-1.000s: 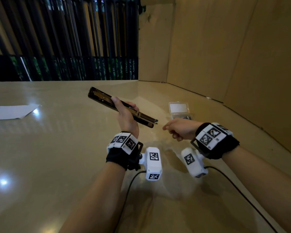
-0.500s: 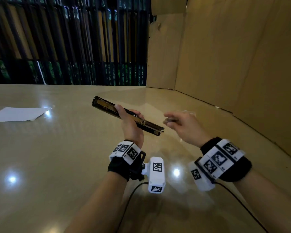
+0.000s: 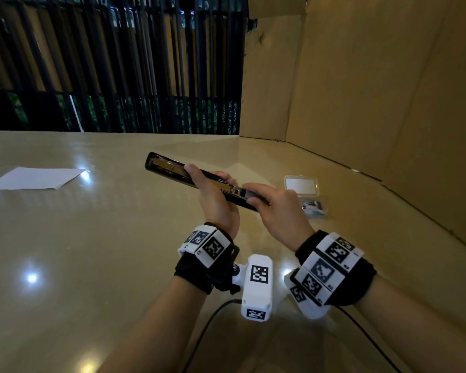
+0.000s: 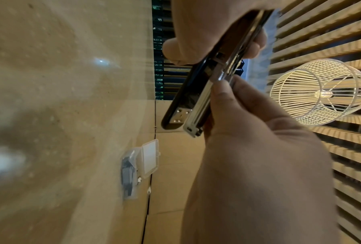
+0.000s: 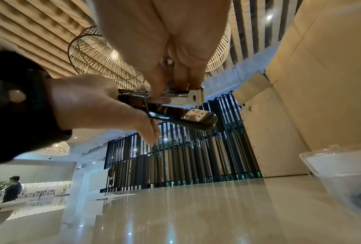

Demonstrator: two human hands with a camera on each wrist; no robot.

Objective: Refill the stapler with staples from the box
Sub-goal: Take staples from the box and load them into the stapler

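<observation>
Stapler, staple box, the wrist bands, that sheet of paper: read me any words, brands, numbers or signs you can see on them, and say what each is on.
No readable words or numbers in any view.
Stapler: no brand or marking legible.
Staple box: its lid label looks blank white; the contents are too blurred to read.
Wrist bands: black-and-white square marker patterns only, no lettering.
Sheet of paper: appears blank.
</observation>
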